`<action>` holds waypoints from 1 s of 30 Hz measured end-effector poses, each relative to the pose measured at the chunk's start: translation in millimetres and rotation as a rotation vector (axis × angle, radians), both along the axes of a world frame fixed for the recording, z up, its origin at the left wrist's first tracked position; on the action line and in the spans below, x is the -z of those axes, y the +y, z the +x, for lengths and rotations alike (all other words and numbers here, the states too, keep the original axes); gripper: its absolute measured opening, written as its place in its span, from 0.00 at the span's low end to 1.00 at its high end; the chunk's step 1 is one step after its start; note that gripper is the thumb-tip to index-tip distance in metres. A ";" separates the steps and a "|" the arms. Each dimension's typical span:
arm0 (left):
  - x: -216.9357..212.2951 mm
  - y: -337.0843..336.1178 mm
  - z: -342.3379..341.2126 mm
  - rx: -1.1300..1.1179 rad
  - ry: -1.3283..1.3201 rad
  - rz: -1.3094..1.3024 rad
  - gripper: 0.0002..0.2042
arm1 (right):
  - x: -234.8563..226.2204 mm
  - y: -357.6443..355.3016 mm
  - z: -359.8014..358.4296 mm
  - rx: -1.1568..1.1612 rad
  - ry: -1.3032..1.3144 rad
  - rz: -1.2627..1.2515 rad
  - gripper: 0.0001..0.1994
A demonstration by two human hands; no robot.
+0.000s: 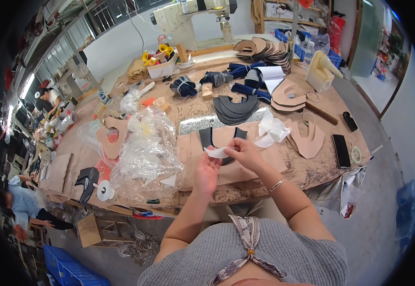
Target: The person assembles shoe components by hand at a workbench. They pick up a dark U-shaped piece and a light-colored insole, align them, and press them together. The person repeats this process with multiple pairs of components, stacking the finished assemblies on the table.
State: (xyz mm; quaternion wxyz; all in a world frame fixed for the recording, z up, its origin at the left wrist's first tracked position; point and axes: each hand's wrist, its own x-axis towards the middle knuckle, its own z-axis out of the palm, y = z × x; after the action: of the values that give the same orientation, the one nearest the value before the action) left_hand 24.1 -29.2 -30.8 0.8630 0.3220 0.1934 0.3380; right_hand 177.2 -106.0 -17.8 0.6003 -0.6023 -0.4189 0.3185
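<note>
Between my hands is a small white curved piece [216, 153] of thin sheet, its material unclear. My right hand [246, 155] pinches its right end between thumb and fingers. My left hand [206, 172], palm turned up, holds its left end near the fingertips. Beneath lies a dark U-shaped piece [206, 138], partly hidden by my hands, on a tan flat sheet [191, 169]. Just beyond it, a stack of dark grey U-shaped pieces [236, 112] rests by a speckled slab [195, 125].
Crumpled clear plastic [145, 148] covers the table's left side. To the right are white scrap sheets [270, 127], tan cut pieces [308, 139], a hammer [323, 114] and a phone [341, 151]. A sewing machine [188, 26] stands at the back. Other people work at the far left.
</note>
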 end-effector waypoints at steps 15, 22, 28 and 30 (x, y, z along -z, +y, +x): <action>17.0 63.1 5.6 -0.157 0.755 1.098 0.22 | 13.3 7.8 2.7 0.152 -0.244 -0.281 0.16; 25.2 64.5 7.2 -0.183 0.723 1.074 0.23 | 24.2 10.9 0.1 0.199 -0.415 -0.199 0.17; 21.0 60.4 9.3 -0.201 0.816 1.233 0.24 | 28.4 14.7 -5.9 0.196 -0.634 -0.192 0.15; 18.3 59.1 10.6 -0.254 0.803 1.292 0.24 | 22.1 17.2 -9.0 0.182 -0.642 -0.248 0.15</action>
State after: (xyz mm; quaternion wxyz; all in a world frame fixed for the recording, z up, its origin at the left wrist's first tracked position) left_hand 34.8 29.9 -49.2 0.3218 0.8352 0.2915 0.3374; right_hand 168.3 -88.8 -40.0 0.3864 -0.7746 -0.4892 0.1066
